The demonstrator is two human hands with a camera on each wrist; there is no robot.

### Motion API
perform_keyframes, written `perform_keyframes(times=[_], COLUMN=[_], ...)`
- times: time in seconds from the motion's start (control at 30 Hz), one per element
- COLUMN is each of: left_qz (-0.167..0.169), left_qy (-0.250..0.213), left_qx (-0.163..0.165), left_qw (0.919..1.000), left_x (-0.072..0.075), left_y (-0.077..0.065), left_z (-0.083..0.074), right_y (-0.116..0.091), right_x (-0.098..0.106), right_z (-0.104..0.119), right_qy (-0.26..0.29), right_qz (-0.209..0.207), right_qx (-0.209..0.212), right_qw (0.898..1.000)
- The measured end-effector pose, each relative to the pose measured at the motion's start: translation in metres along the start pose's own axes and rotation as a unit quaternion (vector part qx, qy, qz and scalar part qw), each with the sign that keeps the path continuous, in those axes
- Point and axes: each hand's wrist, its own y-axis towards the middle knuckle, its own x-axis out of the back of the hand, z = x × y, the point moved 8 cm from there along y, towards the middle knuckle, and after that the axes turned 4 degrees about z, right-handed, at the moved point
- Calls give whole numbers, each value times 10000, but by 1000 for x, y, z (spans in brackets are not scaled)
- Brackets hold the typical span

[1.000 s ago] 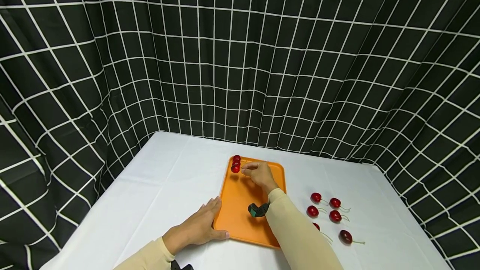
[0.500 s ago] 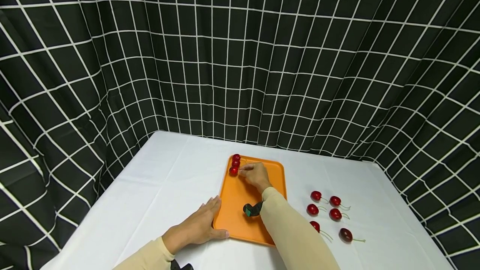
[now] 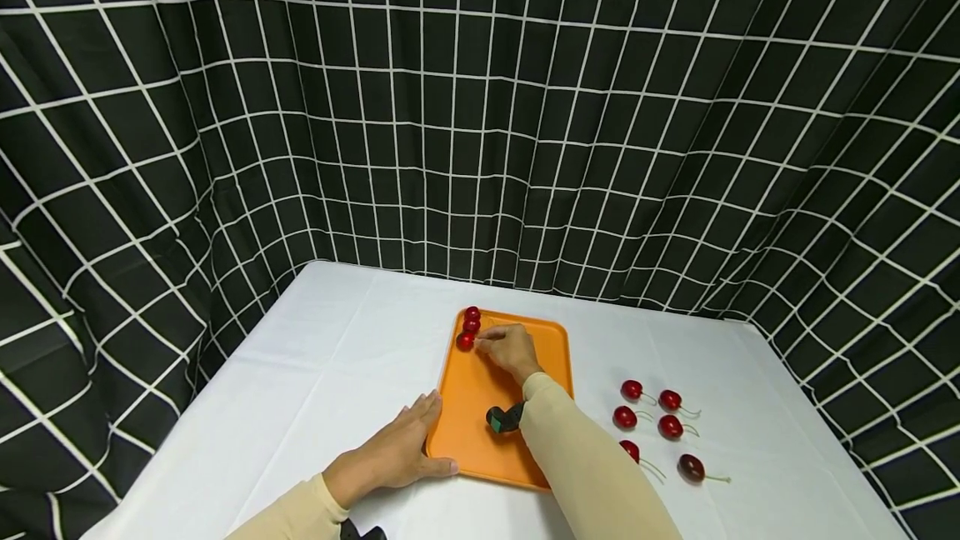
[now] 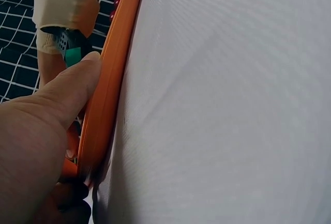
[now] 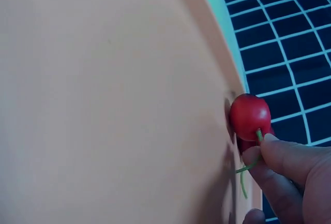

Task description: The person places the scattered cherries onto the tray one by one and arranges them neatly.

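My right hand point(image 3: 512, 350) is over the far left part of an orange tray point(image 3: 468, 432). Its thumb and finger pinch the green stem of a red cherry point(image 5: 250, 115), which sits close to the tray surface in the right wrist view. Two more cherries point(image 3: 472, 319) line up just beyond it along the tray's left rim. At the near left corner my left hand point(image 3: 393, 452) lies against the tray, fingers extended along the left side. Its thumb point(image 4: 77, 81) touches the tray's edge in the left wrist view.
On the white table point(image 3: 337, 357), right of the tray, lie several cherries with stems, among them a darker one point(image 3: 691, 468). My right forearm partly covers one cherry point(image 3: 629, 450). A black curtain with white grid lines point(image 3: 480, 107) stands around the back and sides.
My right hand has brought the cherry slightly toward me and left, down from beside the other two and closer to the tray surface. The left hand stays in place.
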Motion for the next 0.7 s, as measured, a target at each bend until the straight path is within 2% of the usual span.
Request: perform_keyframes(times=[0.27,0.5,0.7], left_qz=[10,72,82], left_qy=[63,-70,-116], left_qx=[-15,-11,-46], left_qw=[10000,9999,9999], left_x=[2,3,1], left_y=[0,-2,-2], left_z=[-1,-2,-2], right_y=[-1,-4,-13], right_x=[18,56,92], right_z=[1,19,30], right_qy=[306,537,904], right_qz=[134,237,199], right_qx=[-8,415,553], right_qw=[9994,9974,9942])
